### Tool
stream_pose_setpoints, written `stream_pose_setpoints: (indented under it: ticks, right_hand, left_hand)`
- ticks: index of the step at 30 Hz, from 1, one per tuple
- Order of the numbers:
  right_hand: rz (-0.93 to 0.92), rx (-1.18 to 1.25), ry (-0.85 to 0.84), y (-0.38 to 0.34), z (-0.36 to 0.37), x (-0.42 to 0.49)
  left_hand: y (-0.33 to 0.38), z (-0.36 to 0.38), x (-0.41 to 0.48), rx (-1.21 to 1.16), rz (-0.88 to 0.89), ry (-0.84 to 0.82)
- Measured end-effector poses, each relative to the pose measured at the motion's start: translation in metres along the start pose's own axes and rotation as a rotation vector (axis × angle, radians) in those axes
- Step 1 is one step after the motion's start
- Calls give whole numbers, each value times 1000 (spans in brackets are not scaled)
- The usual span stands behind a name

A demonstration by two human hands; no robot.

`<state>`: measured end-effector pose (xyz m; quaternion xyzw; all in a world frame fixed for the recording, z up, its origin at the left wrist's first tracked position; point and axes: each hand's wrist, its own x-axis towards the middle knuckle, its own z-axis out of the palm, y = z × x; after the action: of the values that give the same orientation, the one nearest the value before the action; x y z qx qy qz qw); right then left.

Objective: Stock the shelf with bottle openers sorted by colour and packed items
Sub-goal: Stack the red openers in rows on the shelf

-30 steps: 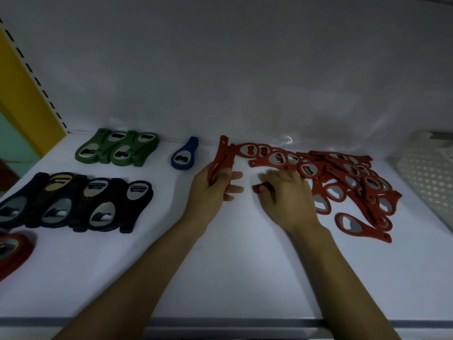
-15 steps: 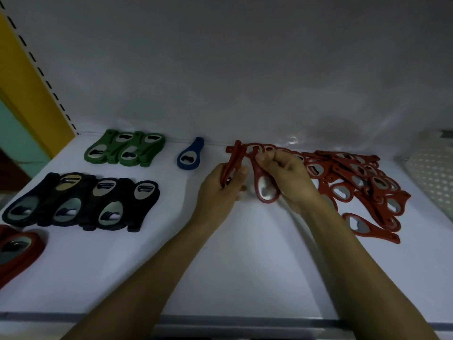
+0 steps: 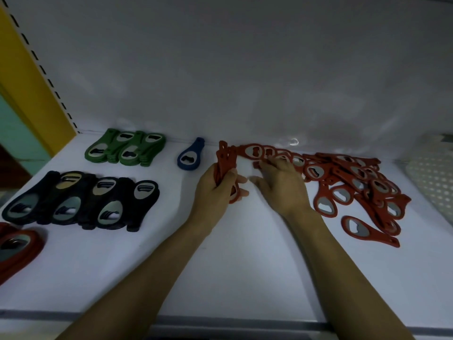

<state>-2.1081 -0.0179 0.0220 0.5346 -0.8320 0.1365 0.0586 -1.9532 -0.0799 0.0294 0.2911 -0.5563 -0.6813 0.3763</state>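
One blue opener [image 3: 190, 157]; black openers [image 3: 81, 200] in three stacks.

A white shelf [image 3: 245, 266], taking the single blue opener [image 3: 190, 155] at the back as landmark. Left of it sits a block of green openers [image 3: 125, 149] against the back wall, with a bare gap between. In front and left of it, a row of black openers [image 3: 83, 201] fills the left side. Right of it, a stack of red openers [image 3: 224, 165] gripped upright in the left hand [image 3: 215, 192], then the right hand [image 3: 282, 187], palm down, fingers spread, block the way. Beyond lies a loose red pile [image 3: 355, 185] spreading toward a white perforated basket [image 3: 431, 177]. In front of it, the shelf is bare up to the front edge, crossed only by two forearms.
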Motion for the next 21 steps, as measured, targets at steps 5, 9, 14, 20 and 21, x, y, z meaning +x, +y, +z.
stream_pose_setpoints:
  ticks: [5,9,14,20,21]
  right_hand:
    - [-33,30,135,-9,6,-6]
    - [-36,-13,167,-7,4,-6]
    - [116,523,338,-13,-8,-10]
    - [301,1660,57,-29,-19,-12]
    - [282,1673,9,-33,-18,-12]
  left_hand:
    - [0,-1,-1,16,-12,-3]
    - [0,-2,0,-7,-11,-5]
    - [-3,-1,2,2,0,-26]
    - [-5,0,-3,73,99,-64]
    - [-5,-1,-3,81,107,-64]
